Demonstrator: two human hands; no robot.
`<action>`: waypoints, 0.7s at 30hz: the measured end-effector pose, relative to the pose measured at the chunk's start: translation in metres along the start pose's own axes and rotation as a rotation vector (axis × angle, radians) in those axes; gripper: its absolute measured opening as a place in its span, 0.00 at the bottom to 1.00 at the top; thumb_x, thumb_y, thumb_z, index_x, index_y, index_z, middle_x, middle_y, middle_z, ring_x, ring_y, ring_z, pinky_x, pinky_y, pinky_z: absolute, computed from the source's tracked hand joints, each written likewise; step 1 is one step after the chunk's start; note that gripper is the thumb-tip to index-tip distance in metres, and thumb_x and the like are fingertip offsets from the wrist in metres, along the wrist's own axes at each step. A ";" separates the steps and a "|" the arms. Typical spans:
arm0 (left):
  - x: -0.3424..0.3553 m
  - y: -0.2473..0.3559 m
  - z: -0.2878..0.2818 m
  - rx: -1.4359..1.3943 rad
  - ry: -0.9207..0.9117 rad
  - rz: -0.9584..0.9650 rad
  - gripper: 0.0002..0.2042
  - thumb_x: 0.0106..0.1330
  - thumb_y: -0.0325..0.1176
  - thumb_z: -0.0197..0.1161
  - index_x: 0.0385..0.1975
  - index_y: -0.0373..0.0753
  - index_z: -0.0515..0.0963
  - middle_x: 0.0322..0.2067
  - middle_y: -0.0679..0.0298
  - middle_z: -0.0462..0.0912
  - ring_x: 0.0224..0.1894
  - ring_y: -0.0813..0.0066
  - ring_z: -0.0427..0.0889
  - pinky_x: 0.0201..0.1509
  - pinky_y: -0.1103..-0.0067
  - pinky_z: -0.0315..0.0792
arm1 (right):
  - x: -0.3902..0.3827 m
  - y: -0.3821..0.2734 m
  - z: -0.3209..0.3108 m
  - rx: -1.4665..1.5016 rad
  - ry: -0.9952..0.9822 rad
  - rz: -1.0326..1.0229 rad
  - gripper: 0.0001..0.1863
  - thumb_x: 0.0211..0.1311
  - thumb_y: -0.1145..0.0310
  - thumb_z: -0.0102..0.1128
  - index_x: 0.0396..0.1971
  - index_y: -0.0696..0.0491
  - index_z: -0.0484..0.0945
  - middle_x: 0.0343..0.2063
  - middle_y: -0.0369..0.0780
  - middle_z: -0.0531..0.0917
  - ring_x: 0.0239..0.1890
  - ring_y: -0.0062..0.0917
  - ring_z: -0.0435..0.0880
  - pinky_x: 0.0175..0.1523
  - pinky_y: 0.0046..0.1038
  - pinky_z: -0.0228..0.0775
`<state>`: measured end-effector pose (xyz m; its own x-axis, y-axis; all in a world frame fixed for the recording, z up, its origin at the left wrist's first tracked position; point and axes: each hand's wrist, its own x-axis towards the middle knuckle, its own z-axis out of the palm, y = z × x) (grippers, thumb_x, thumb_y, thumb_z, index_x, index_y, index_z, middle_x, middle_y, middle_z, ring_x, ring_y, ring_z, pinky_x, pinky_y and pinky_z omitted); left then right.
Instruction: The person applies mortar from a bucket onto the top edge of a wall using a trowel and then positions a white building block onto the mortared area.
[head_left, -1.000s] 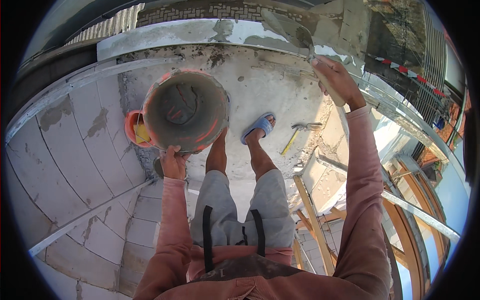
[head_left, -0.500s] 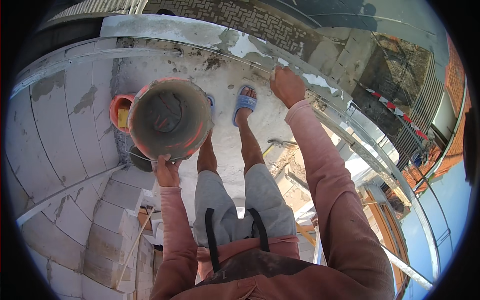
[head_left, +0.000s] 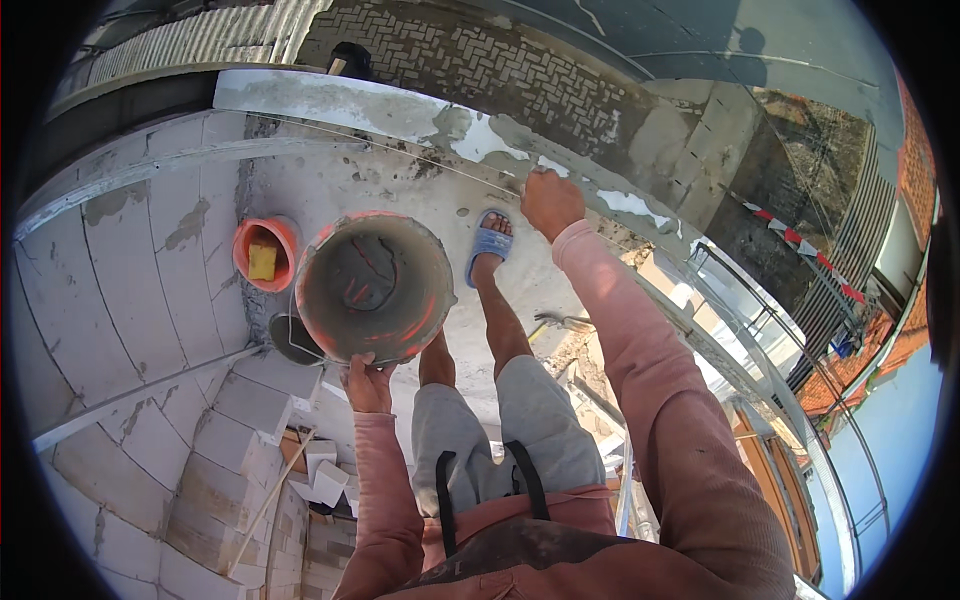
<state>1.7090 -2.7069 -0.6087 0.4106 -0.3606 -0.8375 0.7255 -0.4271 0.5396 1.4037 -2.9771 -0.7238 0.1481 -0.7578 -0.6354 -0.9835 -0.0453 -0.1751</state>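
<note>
- Bucket: round, orange-red under grey crust, mouth facing the camera.
- Mortar: grey, at bucket bottom.
- Wall top: long, patchy grey and white.

No words, numbers or brand names could be read anywhere. The closest thing to a sign was a length of red-and-white striped tape, slanting across the right side; its alternating blocks of colour carried no legible lettering. The large round orange-red bucket coated with grey mortar showed bare red streaks inside but no readable label. The blue slide sandal with a broad strap bore pale marks on that strap, too small to decipher. On the dark patch across the faded pink long-sleeved shirt, no print could be made out.
</note>
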 end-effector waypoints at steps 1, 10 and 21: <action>-0.001 0.001 0.003 0.003 -0.004 0.005 0.19 0.63 0.24 0.57 0.55 0.33 0.71 0.53 0.55 0.77 0.52 0.58 0.83 0.50 0.55 0.87 | 0.006 -0.001 -0.002 0.005 0.006 0.000 0.16 0.66 0.62 0.57 0.43 0.58 0.85 0.43 0.52 0.87 0.43 0.48 0.89 0.49 0.45 0.82; -0.010 0.010 0.031 0.059 0.012 -0.025 0.22 0.59 0.25 0.57 0.56 0.33 0.71 0.53 0.53 0.79 0.53 0.55 0.83 0.53 0.55 0.85 | 0.048 0.023 -0.006 -0.069 -0.188 0.128 0.15 0.69 0.69 0.54 0.48 0.52 0.87 0.48 0.44 0.88 0.53 0.39 0.87 0.55 0.38 0.82; -0.017 0.003 0.039 0.063 0.018 -0.037 0.22 0.62 0.25 0.57 0.58 0.35 0.71 0.55 0.55 0.77 0.55 0.56 0.82 0.55 0.54 0.84 | 0.024 0.152 -0.024 0.129 -0.194 0.293 0.21 0.68 0.58 0.56 0.52 0.55 0.83 0.51 0.50 0.86 0.52 0.43 0.87 0.55 0.40 0.81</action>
<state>1.6826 -2.7345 -0.5899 0.3950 -0.3288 -0.8578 0.7045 -0.4909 0.5126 1.2556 -3.0180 -0.7475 -0.1091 -0.5883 -0.8013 -0.9678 0.2469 -0.0495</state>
